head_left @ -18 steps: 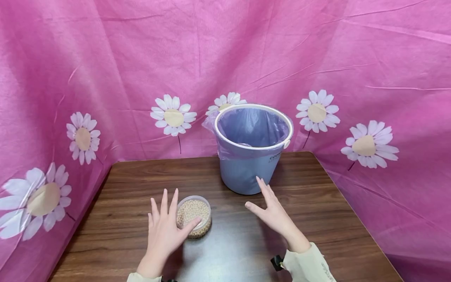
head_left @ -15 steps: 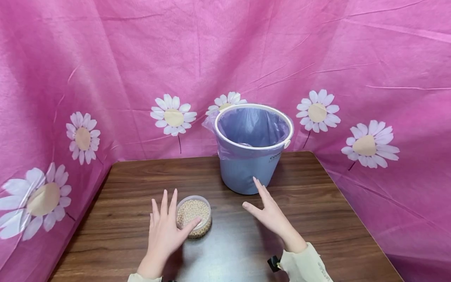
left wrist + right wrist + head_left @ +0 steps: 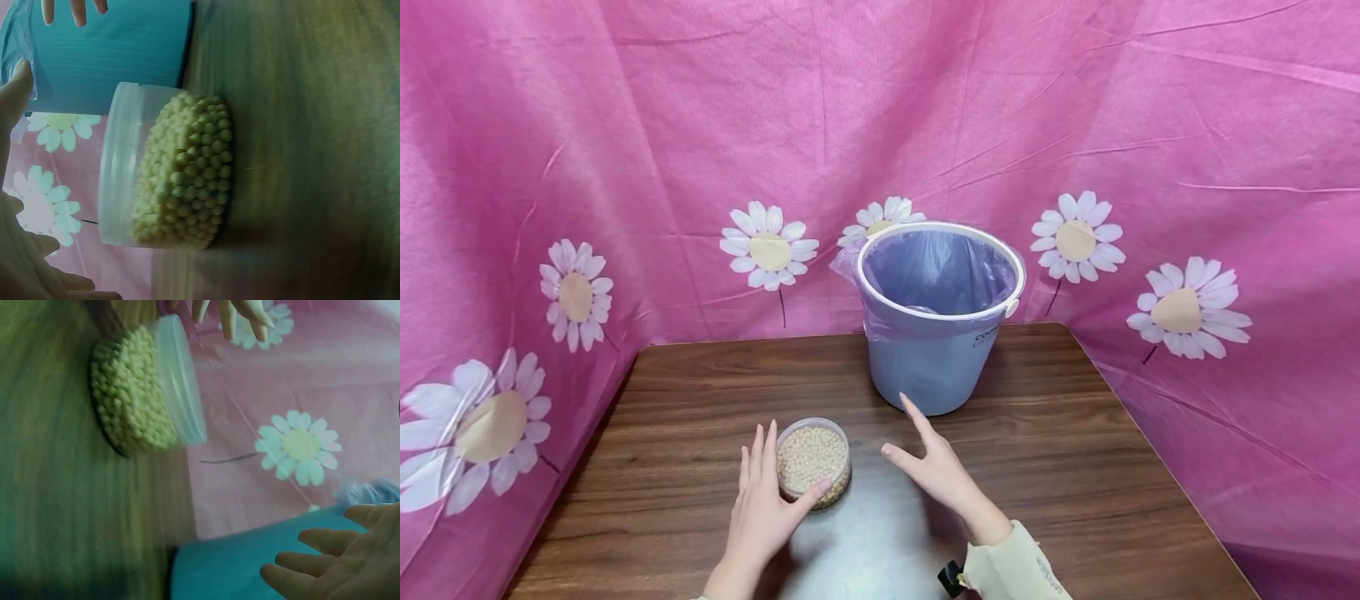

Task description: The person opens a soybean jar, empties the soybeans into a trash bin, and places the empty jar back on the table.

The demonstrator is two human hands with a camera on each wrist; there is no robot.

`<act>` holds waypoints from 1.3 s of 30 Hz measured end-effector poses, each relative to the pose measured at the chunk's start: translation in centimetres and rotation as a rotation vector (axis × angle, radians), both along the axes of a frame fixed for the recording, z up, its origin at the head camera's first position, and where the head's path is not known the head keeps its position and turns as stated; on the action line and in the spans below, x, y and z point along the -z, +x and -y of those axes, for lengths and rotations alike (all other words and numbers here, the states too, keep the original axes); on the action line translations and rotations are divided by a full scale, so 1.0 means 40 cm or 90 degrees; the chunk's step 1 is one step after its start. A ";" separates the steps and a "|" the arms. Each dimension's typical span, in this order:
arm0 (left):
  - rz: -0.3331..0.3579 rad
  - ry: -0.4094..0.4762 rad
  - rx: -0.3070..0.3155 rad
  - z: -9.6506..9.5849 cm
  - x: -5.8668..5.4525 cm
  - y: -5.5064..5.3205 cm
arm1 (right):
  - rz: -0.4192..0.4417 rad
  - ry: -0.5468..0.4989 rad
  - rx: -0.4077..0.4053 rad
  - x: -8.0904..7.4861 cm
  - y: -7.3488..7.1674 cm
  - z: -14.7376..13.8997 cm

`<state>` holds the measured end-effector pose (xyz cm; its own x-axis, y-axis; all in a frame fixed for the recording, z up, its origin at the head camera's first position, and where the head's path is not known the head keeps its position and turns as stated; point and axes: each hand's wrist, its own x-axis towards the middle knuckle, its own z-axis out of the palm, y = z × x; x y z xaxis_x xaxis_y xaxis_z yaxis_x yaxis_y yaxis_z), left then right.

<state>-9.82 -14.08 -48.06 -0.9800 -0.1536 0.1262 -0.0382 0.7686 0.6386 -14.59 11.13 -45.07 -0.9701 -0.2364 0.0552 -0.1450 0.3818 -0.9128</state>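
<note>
A round clear plastic tub (image 3: 812,457) of small pale-yellow beans, which look like soybeans, stands upright on the table; no lid can be made out. Close on its left is my left hand (image 3: 758,512), fingers extended and thumb spread across in front of the tub. In the left wrist view a gap separates that hand from the tub (image 3: 181,175). My right hand (image 3: 942,477) hovers to the tub's right, fingers straight and thumb apart, holding nothing. From the right wrist, the tub (image 3: 134,394) shows well away from the right hand (image 3: 350,562).
Behind the right hand stands a blue-grey bin (image 3: 925,367) with a white rim and a purple plastic bag (image 3: 898,321) lining it. The wood-grain table (image 3: 700,375) is enclosed at the back and sides by a pink cloth (image 3: 820,100) with daisies.
My right hand has moved left toward the tub. My left hand has drawn slightly back and turned, its fingers now closer together. Tub and bin have stayed in place.
</note>
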 end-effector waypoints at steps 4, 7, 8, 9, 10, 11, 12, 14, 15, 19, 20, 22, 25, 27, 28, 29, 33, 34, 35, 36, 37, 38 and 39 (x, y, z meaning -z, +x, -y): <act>-0.001 0.055 0.001 -0.005 0.019 0.001 | -0.010 -0.055 -0.023 0.026 -0.001 0.028; 0.000 0.106 0.002 -0.008 0.035 0.000 | -0.004 -0.090 -0.036 0.045 -0.001 0.048; 0.001 0.122 0.002 -0.008 0.041 0.000 | 0.000 -0.099 -0.040 0.051 -0.001 0.054; 0.003 0.137 0.001 -0.009 0.048 -0.001 | 0.004 -0.106 -0.045 0.057 -0.002 0.060; 0.006 0.148 0.000 -0.010 0.054 -0.002 | 0.009 -0.113 -0.049 0.063 -0.002 0.065; 0.009 0.160 -0.001 -0.010 0.059 -0.002 | 0.014 -0.120 -0.054 0.069 -0.002 0.069; 0.013 0.173 -0.002 -0.010 0.065 -0.003 | 0.018 -0.124 -0.058 0.074 -0.003 0.073; 0.020 0.203 -0.006 -0.012 0.076 -0.004 | 0.029 -0.131 -0.068 0.084 -0.004 0.080; 0.022 0.217 -0.008 -0.012 0.081 -0.005 | 0.032 -0.132 -0.073 0.090 -0.004 0.083; 0.024 0.255 -0.015 -0.015 0.098 -0.008 | 0.045 -0.131 -0.091 0.110 -0.008 0.093; 0.022 0.259 -0.016 -0.016 0.101 -0.008 | 0.045 -0.129 -0.094 0.115 -0.010 0.096; 0.020 0.265 -0.018 -0.016 0.106 -0.010 | 0.045 -0.125 -0.099 0.125 -0.013 0.102; 0.026 0.273 -0.026 -0.015 0.113 -0.013 | 0.046 -0.122 -0.107 0.137 -0.018 0.110; 0.033 0.274 -0.032 -0.015 0.118 -0.015 | 0.051 -0.120 -0.111 0.143 -0.020 0.114; 0.037 0.274 -0.035 -0.014 0.121 -0.016 | 0.054 -0.120 -0.112 0.145 -0.020 0.116; 0.038 0.272 -0.038 -0.014 0.124 -0.017 | 0.057 -0.118 -0.113 0.147 -0.021 0.117; 0.039 0.266 -0.048 -0.011 0.135 -0.021 | 0.067 -0.109 -0.116 0.156 -0.023 0.123; 0.042 0.264 -0.049 -0.010 0.138 -0.022 | 0.070 -0.107 -0.117 0.158 -0.024 0.125; 0.044 0.265 -0.049 -0.009 0.139 -0.022 | 0.073 -0.105 -0.118 0.159 -0.024 0.127; 0.047 0.264 -0.049 -0.008 0.140 -0.023 | 0.076 -0.104 -0.119 0.161 -0.025 0.129; 0.050 0.264 -0.049 -0.008 0.141 -0.023 | 0.079 -0.102 -0.120 0.164 -0.026 0.131; 0.053 0.263 -0.048 -0.007 0.142 -0.023 | 0.078 -0.101 -0.121 0.167 -0.027 0.133; 0.056 0.263 -0.047 -0.006 0.142 -0.022 | 0.084 -0.102 -0.120 0.170 -0.028 0.136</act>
<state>-10.72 -13.85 -53.73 -0.9688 -0.2439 -0.0448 -0.1523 0.4426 0.8837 -15.71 5.68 -51.86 -0.9113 -0.4113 -0.0167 -0.0760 0.2079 -0.9752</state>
